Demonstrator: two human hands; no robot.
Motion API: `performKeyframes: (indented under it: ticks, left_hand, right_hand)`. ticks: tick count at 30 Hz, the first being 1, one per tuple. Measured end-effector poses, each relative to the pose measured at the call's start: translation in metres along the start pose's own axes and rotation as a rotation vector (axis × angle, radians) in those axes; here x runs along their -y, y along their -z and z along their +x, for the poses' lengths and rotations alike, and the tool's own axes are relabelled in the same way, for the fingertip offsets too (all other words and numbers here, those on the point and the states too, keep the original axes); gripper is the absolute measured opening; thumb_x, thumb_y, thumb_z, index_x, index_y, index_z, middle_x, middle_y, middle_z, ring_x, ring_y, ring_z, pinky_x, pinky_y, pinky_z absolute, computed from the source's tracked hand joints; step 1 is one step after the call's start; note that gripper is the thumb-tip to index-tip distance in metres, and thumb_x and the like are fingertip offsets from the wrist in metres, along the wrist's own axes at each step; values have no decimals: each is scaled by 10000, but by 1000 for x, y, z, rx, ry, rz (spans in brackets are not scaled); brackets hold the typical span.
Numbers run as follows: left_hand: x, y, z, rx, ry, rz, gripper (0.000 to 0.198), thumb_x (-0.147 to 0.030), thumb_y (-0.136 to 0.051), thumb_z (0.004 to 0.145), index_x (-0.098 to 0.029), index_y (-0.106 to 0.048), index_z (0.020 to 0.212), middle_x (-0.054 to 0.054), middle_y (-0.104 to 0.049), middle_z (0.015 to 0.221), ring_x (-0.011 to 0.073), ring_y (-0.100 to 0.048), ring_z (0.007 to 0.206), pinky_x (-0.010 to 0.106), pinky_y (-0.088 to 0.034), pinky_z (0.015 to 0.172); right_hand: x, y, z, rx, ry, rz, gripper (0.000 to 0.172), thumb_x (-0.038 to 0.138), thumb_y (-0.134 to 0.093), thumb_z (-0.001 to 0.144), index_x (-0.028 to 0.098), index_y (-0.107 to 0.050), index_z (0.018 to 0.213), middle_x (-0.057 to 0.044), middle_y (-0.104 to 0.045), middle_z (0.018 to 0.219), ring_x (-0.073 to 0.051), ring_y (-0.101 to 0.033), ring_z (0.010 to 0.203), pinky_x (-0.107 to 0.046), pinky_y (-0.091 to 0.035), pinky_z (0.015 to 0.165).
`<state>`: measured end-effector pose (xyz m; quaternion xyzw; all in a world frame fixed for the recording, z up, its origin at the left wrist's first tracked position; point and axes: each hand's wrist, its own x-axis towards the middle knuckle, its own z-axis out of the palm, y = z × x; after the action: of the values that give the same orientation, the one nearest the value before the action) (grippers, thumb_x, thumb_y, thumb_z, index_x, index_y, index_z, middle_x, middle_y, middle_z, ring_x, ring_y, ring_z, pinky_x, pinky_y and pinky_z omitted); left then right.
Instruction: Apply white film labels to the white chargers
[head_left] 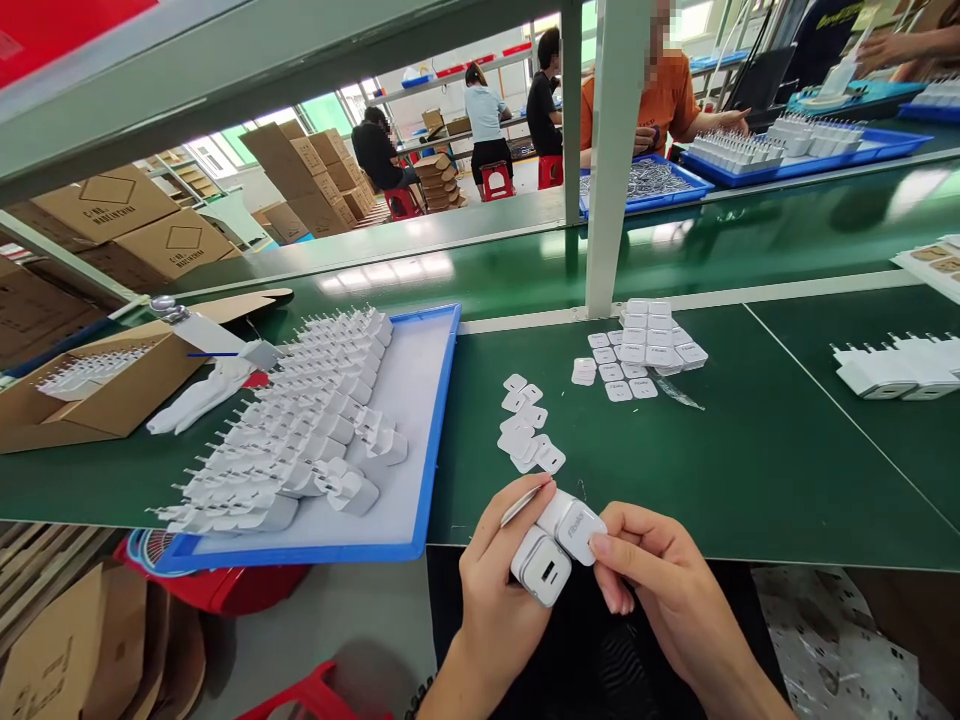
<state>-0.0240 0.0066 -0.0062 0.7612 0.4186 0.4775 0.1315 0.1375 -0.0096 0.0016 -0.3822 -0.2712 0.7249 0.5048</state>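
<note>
At the near edge of the green bench, the left hand clasps the lower charger, its port facing the camera, with the upper charger pressed against its far side. The right hand pinches the printed face of that upper charger between thumb and forefinger. A thin pale strip lies under the left thumb; I cannot tell what it is. Judging by the loose white squares just beyond the hands, the step in hand looks like working a film or label at that face. A next move would call for a steady left grip and a fine fingertip pull. To the left sits the blue tray of charger rows
</note>
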Motion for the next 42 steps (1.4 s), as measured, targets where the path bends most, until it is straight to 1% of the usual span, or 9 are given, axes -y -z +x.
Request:
performKeyframes:
  ticks: [8, 18, 21, 24, 28, 33, 38, 40, 42]
  left_hand:
    - [1, -2, -3, 2, -25, 5, 483, -31, -637, 851, -225, -622, 1293, 93, -668, 1235, 204, -685, 1101, 311, -619, 911]
    - [2, 1, -3, 30, -59, 3, 506, -28, -645, 850, -214, -606, 1318, 110, -658, 1254, 208, -686, 1099, 308, -624, 886]
    - [2, 1, -2, 29, -78, -12, 503, -21, -649, 843, -194, -611, 1314, 115, -660, 1244, 204, -688, 1094, 293, -623, 881]
    - [2, 0, -3, 28, -76, -27, 489, -15, -637, 843, -176, -621, 1305, 118, -663, 1240, 200, -689, 1100, 273, -619, 881]
    - [2, -2, -5, 32, -45, -21, 483, -13, -632, 837, -172, -631, 1293, 117, -666, 1240, 198, -688, 1102, 271, -616, 896]
    - [1, -3, -5, 46, -14, -22, 465, -24, -652, 821, -174, -648, 1261, 110, -675, 1228, 195, -691, 1095, 276, -613, 910]
    - [-2, -1, -1, 69, 40, -58, 474, -48, -720, 791, -196, -663, 1238, 94, -681, 1225, 187, -700, 1076, 272, -610, 919]
    - [-4, 0, 1, 94, 81, -103, 444, -91, -763, 775, -207, -685, 1197, 82, -696, 1195, 183, -713, 1039, 267, -618, 897]
    - [-5, -1, 3, 112, 134, -160, 425, -145, -811, 747, -212, -705, 1153, 73, -707, 1163, 181, -725, 1004, 261, -626, 873]
  right_hand:
    - [-11, -2, -1, -62, 64, -20, 377, 396, -731, 828, 188, -548, 571, 10, -583, 455, -95, -444, 452, -231, -361, 496]
    - [-9, -2, -2, -51, 33, -38, 387, 417, -735, 823, 192, -524, 590, 30, -545, 446, -82, -404, 431, -223, -323, 474]
    - [-9, -2, -1, -59, 40, -90, 399, 421, -722, 828, 197, -501, 584, 41, -512, 428, -79, -376, 423, -223, -299, 465]
    - [-9, -3, 0, -85, 62, -163, 433, 422, -714, 826, 209, -446, 562, 69, -431, 393, -70, -317, 407, -226, -267, 460]
    - [-8, -4, 2, -103, 86, -217, 450, 421, -713, 810, 220, -407, 546, 92, -360, 382, -61, -252, 401, -234, -231, 458]
    - [-5, -2, 5, -114, 71, -291, 436, 469, -694, 810, 215, -455, 547, 90, -341, 391, -68, -226, 413, -250, -197, 459]
    - [3, 3, 9, -168, 89, -404, 607, 504, -792, 698, 235, -290, 490, 90, -235, 496, -77, -196, 498, -255, -170, 475]
    - [4, 5, 10, -149, 97, -382, 553, 499, -801, 693, 222, -356, 519, 79, -285, 529, -88, -245, 528, -247, -209, 496]
    - [3, 5, 10, -89, 93, -305, 474, 502, -772, 729, 207, -438, 570, 60, -372, 560, -100, -304, 559, -244, -253, 525]
